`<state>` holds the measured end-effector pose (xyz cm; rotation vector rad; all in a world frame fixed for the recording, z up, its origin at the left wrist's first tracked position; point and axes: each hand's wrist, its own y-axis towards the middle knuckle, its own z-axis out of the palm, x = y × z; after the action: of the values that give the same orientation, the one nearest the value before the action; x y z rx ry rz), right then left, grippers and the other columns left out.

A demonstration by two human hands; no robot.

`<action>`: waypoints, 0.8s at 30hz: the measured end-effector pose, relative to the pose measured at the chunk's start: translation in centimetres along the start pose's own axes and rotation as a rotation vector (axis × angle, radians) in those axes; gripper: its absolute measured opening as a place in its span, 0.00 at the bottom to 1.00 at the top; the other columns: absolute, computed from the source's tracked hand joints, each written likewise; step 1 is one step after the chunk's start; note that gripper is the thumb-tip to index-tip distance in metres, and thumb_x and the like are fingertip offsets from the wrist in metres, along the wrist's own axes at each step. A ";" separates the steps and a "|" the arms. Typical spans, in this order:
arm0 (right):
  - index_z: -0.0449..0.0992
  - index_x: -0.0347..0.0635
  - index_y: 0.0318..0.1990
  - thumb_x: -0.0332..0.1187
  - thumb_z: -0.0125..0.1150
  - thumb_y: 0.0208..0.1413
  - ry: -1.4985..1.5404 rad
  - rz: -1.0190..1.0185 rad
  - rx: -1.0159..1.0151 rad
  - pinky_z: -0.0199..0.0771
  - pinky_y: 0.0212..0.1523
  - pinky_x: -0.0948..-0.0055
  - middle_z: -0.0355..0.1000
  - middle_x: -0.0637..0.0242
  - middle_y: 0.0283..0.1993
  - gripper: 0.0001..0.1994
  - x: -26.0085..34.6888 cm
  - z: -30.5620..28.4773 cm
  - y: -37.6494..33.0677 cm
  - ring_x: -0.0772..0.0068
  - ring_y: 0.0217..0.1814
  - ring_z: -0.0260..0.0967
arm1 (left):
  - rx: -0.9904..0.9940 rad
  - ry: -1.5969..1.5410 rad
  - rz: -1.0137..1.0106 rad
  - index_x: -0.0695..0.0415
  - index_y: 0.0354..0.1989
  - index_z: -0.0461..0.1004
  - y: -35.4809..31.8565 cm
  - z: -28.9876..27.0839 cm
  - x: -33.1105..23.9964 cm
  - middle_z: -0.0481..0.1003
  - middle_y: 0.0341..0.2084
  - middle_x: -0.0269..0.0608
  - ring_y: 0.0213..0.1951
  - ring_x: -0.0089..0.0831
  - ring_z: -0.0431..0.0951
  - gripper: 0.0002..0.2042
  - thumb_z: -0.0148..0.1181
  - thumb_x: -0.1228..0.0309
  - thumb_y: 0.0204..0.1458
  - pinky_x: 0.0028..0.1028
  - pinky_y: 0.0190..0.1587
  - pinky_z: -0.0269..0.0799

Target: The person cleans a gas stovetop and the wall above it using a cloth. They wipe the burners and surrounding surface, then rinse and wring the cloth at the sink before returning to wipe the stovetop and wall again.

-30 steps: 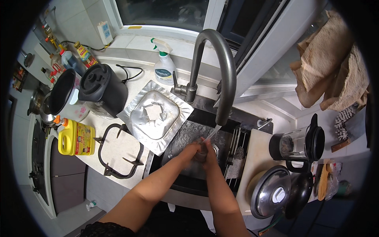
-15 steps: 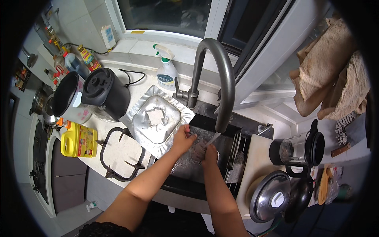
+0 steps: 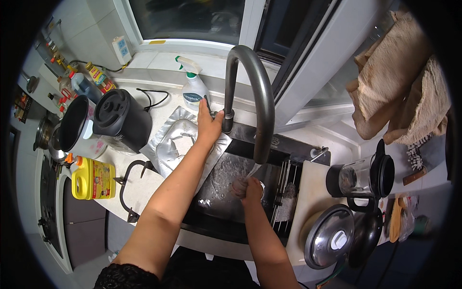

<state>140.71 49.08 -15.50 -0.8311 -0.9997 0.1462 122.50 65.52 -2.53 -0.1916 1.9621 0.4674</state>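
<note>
My left hand (image 3: 209, 129) is at the base of the tap (image 3: 263, 101), its fingers and thumb closed around the tap's side lever, which they mostly cover. Below the spout, my right hand (image 3: 251, 190) grips a bunched grey-brown cloth (image 3: 238, 188) inside the dark sink (image 3: 211, 226). A thin stream of water falls from the spout onto the cloth, and water ripples over the sink bottom. Under my left forearm lies a silver foil stove liner (image 3: 220, 147) on the counter, partly hidden. A white spray bottle (image 3: 193, 91) with a green trigger stands just behind my left hand.
Left on the counter are a yellow jug (image 3: 94, 179), a black pan support (image 3: 123, 192) and a black appliance (image 3: 122, 118). A wire rack (image 3: 285, 202) crosses the sink's right side. Beyond it lie a cutting board (image 3: 308, 192), pot lid (image 3: 329, 237) and blender jug (image 3: 358, 180).
My left hand has moved from above the sink, back and up to the tap lever. My right hand stays under the spout with the cloth. The view has shifted slightly.
</note>
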 end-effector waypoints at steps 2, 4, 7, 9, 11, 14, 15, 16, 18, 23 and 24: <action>0.70 0.40 0.38 0.26 0.50 0.55 0.006 -0.093 0.012 0.77 0.31 0.69 0.72 0.64 0.36 0.05 0.0 0.2 -0.3 0.68 0.32 0.72 | 0.013 -0.063 -0.016 0.71 0.66 0.48 0.2 0.3 0.4 0.51 0.66 0.62 0.69 0.49 0.49 0.37 0.59 0.65 0.53 0.34 0.69 0.43; 0.69 0.39 0.40 0.26 0.49 0.56 0.011 -0.103 0.031 0.77 0.32 0.70 0.72 0.63 0.36 0.06 0.0 0.3 -0.2 0.69 0.33 0.72 | 0.023 -0.117 -0.045 0.70 0.66 0.49 0.4 0.2 0.8 0.53 0.65 0.62 0.68 0.48 0.51 0.36 0.59 0.66 0.53 0.33 0.68 0.45; 0.67 0.39 0.44 0.26 0.48 0.58 -0.037 -0.138 0.084 0.77 0.34 0.69 0.73 0.61 0.38 0.08 0.5 0.4 -0.6 0.68 0.35 0.73 | 0.071 -0.180 -0.083 0.68 0.66 0.50 0.6 -0.3 1.0 0.55 0.64 0.61 0.67 0.48 0.54 0.35 0.58 0.67 0.53 0.32 0.67 0.47; 0.67 0.38 0.47 0.25 0.47 0.59 -0.038 -0.129 0.111 0.77 0.36 0.69 0.73 0.60 0.40 0.10 1.5 1.4 -1.8 0.68 0.37 0.73 | 0.138 -0.184 -0.069 0.67 0.66 0.50 0.7 -1.1 0.2 0.55 0.64 0.60 0.67 0.47 0.54 0.35 0.58 0.66 0.53 0.32 0.67 0.48; 0.67 0.38 0.50 0.25 0.45 0.59 0.008 -0.088 0.112 0.77 0.38 0.69 0.73 0.59 0.42 0.12 2.8 2.3 -3.4 0.68 0.39 0.73 | 0.187 -0.196 -0.060 0.66 0.67 0.49 0.6 -1.9 -0.6 0.55 0.65 0.60 0.67 0.47 0.54 0.36 0.58 0.65 0.53 0.32 0.67 0.48; 0.70 0.36 0.52 0.26 0.52 0.58 0.076 -0.170 0.146 0.72 0.43 0.76 0.72 0.61 0.46 0.15 2.2 1.3 -2.9 0.74 0.44 0.71 | 0.236 -0.143 -0.057 0.65 0.68 0.48 -2.1 -2.7 -2.6 0.53 0.66 0.59 0.68 0.45 0.52 0.38 0.60 0.59 0.54 0.32 0.67 0.47; 0.69 0.37 0.53 0.25 0.49 0.58 0.094 -0.174 0.166 0.73 0.42 0.74 0.72 0.61 0.45 0.16 2.4 1.1 -3.0 0.72 0.43 0.72 | 0.251 -0.170 -0.111 0.66 0.67 0.48 -4.6 -2.5 -3.4 0.54 0.66 0.58 0.68 0.44 0.52 0.40 0.60 0.55 0.54 0.32 0.68 0.47; 0.68 0.37 0.54 0.24 0.47 0.57 0.111 -0.178 0.188 0.75 0.42 0.72 0.72 0.60 0.44 0.17 2.5 1.0 -3.0 0.70 0.43 0.72 | 0.284 -0.164 -0.215 0.69 0.66 0.48 -7.7 -1.8 -2.7 0.54 0.65 0.61 0.67 0.46 0.54 0.42 0.61 0.52 0.53 0.33 0.67 0.49; 0.70 0.36 0.52 0.24 0.44 0.56 0.144 -0.148 0.166 0.75 0.39 0.72 0.72 0.62 0.42 0.16 3.2 1.8 -4.3 0.71 0.41 0.72 | 0.491 -0.311 -0.693 0.66 0.68 0.45 -13.5 -1.8 -4.0 0.54 0.66 0.55 0.67 0.42 0.54 0.49 0.64 0.47 0.47 0.35 0.65 0.52; 0.72 0.42 0.34 0.29 0.59 0.54 -0.094 -0.061 0.337 0.70 0.36 0.79 0.70 0.71 0.32 0.03 4.7 1.5 -7.4 0.78 0.34 0.67 | 0.987 -0.761 -1.339 0.55 0.61 0.60 -19.5 -2.4 -1.6 0.67 0.56 0.47 0.59 0.47 0.67 0.35 0.67 0.55 0.48 0.57 0.53 0.66; 0.71 0.43 0.32 0.30 0.62 0.52 -0.207 -0.023 0.364 0.69 0.37 0.79 0.70 0.71 0.32 0.05 4.8 0.8 -7.4 0.79 0.34 0.67 | 0.987 -0.694 -1.319 0.54 0.54 0.67 -19.2 -3.1 -3.3 0.74 0.43 0.39 0.46 0.36 0.75 0.24 0.68 0.65 0.48 0.44 0.44 0.75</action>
<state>140.89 46.68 -6.93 -0.4770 -1.1337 0.3889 127.84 46.50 -2.97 -0.5199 0.8651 -1.1266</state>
